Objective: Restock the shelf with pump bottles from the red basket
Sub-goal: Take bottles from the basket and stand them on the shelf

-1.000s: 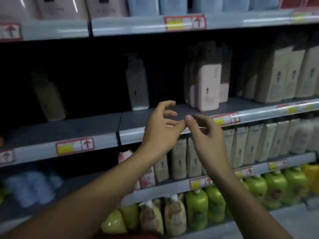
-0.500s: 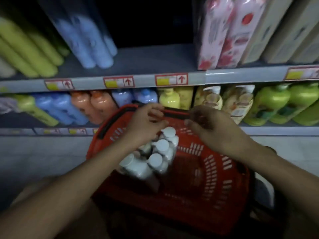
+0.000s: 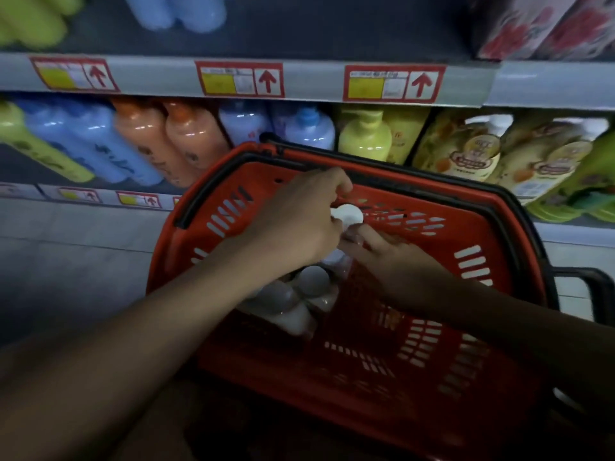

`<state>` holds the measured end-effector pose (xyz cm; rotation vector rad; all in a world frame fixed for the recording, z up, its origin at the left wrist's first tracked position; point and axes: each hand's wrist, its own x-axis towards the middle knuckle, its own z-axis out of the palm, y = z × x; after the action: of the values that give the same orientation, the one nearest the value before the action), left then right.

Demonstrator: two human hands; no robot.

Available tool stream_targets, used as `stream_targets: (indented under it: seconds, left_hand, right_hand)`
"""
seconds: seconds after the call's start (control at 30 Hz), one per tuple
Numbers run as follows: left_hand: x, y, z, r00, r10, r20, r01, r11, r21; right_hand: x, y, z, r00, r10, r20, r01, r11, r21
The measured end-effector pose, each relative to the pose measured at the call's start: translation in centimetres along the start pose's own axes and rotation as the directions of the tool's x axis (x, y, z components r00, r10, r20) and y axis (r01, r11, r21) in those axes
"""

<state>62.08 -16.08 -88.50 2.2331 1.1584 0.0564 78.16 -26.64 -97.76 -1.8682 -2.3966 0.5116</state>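
A red basket [image 3: 466, 327] sits low in front of me on the floor, with several white-capped pump bottles [image 3: 299, 294] clustered at its left side. My left hand [image 3: 296, 221] reaches into the basket, its fingers curled around the white cap of the top pump bottle [image 3: 349, 214]. My right hand [image 3: 396, 264] is also inside the basket, its fingertips touching a bottle just under the left hand. Whether the right hand grips that bottle is hidden by the left hand.
Behind the basket, the bottom shelf [image 3: 100, 196] holds blue, orange, yellow and green bottles. A shelf edge with red-arrow price tags [image 3: 239, 78] runs above. A black basket handle [image 3: 595, 291] sticks out at the right. Grey floor lies to the left.
My view dropped from the upper shelves to the basket. Both hands came down from in front of the shelf into the basket, and the left hand has closed on a bottle cap.
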Motion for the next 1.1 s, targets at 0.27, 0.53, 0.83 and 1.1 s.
stream_targets:
  seconds: [0.27, 0.53, 0.83, 1.1]
  left_hand:
    - [-0.4, 0.3, 0.0, 1.0, 0.01, -0.025, -0.009, 0.999, 0.046]
    - [0.9, 1.2, 0.4, 0.999, 0.052, 0.01, -0.052, 0.996, 0.072]
    - [-0.2, -2.7, 0.6, 0.999, 0.041, 0.033, -0.043, 0.997, 0.066]
    - [-2.6, -2.3, 0.1, 0.965, 0.192, 0.181, -0.158, 0.97, -0.185]
  right_hand:
    - [2.5, -0.4, 2.6, 0.999, 0.003, 0.05, -0.009, 0.993, 0.12]
    - [5.0, -2.5, 0.8, 0.994, 0.099, 0.043, -0.1, 0.995, 0.01]
    - [1.3, 0.1, -1.4, 0.971, 0.182, 0.153, -0.205, 0.967, 0.152]
    - [-3.5, -1.4, -16.5, 0.954, 0.216, -0.207, -0.175, 0.964, 0.2]
